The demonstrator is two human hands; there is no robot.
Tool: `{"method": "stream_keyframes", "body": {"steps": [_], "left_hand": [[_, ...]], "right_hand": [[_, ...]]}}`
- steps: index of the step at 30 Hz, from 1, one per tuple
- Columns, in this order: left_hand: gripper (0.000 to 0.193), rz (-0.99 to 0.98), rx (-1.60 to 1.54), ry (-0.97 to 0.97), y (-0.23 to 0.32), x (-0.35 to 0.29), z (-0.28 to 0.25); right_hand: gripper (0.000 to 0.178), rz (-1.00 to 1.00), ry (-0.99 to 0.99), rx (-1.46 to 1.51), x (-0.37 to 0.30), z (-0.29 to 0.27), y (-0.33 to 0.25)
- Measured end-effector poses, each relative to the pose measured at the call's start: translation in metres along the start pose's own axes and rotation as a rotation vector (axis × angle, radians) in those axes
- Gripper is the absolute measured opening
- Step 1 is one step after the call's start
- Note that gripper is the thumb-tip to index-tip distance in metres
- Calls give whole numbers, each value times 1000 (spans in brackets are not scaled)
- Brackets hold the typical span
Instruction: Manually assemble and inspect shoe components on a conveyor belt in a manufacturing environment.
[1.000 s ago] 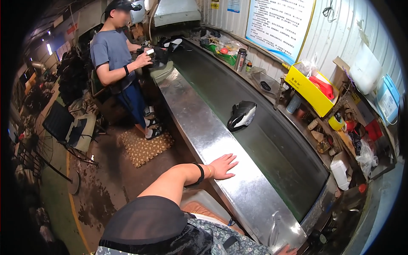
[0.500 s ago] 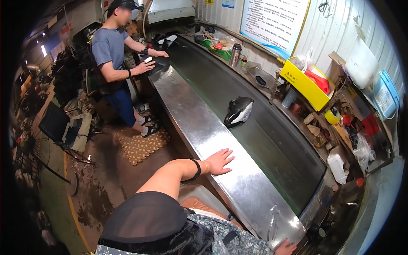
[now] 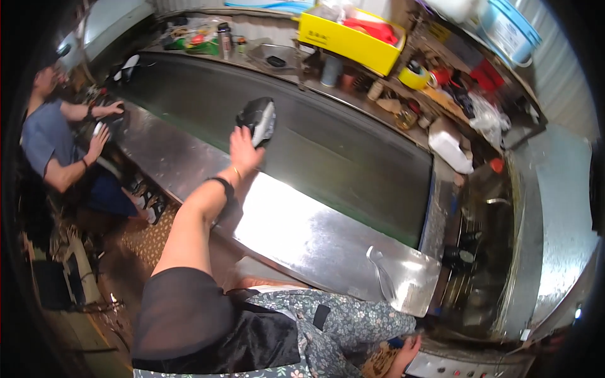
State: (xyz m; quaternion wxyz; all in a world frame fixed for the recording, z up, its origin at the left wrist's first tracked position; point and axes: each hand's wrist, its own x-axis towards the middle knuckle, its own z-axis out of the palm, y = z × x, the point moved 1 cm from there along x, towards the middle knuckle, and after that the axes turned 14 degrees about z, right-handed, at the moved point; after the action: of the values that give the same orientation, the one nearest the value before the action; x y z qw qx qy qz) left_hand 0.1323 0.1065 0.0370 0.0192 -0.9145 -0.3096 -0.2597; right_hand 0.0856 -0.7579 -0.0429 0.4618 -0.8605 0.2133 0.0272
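Observation:
A black-and-white shoe upper (image 3: 268, 123) lies on the dark conveyor belt (image 3: 340, 157). My left hand (image 3: 246, 151) reaches over the inner edge of the metal table (image 3: 283, 205), with fingers stretched out at the near end of the upper. Its fingertips overlap the upper in the picture; whether they touch it I cannot tell. My right hand (image 3: 406, 356) is low by the table's near right corner, fingers loosely bent and apart, nothing visible in it. A slim, bent metal tool (image 3: 380, 274) rests on the table at the right.
At the far left a co-worker (image 3: 53, 135) stands at the table, hands by a dark piece. Another black-and-white upper (image 3: 128, 68) sits on the belt's far end. Behind the belt are a yellow box (image 3: 353, 41), a thermos (image 3: 224, 41) and a white jug (image 3: 450, 145).
My left hand has lifted off the metal table and reached out to the shoe upper. My right hand has left the table corner. The view has turned to the right.

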Motion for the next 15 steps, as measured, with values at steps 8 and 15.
{"method": "stream_keyframes", "body": {"steps": [8, 15], "left_hand": [[71, -405, -421, -579, 17, 68, 23], [45, -290, -1548, -959, 140, -30, -69]], "right_hand": [[44, 149, -10, 323, -90, -32, 32], [37, -18, 110, 223, -106, 41, -81]]}}
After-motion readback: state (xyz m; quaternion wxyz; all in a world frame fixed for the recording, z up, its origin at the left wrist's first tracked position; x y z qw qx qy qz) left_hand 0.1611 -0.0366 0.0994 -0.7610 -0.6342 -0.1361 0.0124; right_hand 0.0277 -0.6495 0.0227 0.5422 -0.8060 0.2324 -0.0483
